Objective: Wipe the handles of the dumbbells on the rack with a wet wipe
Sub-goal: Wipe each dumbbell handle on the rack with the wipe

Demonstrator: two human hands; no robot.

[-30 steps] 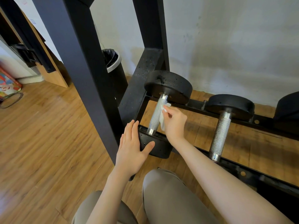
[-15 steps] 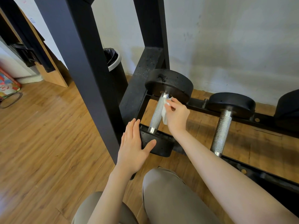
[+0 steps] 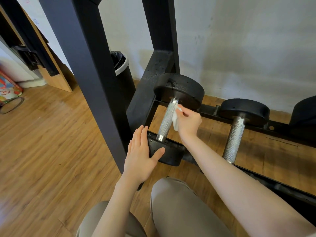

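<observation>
Wiping is in hand on the first dumbbell handle (image 3: 167, 120). Your right hand (image 3: 189, 123) pinches the wet wipe (image 3: 175, 119) against the handle's right side, near the far weight head (image 3: 179, 89). Your left hand (image 3: 138, 157) lies flat with straight fingers on the near weight head (image 3: 166, 153), steadying it on the rack (image 3: 213, 111).

Judgement: 1 handle is part done; the handle's left side shows bare of the wipe, and its underside cannot be seen from here. The next move calls for bringing the wipe round that side, then shifting to the second dumbbell handle (image 3: 234, 140), well apart to your right and untouched.

Markings: no brand, weight figure or legible writing shows on dumbbells or rack.
</observation>
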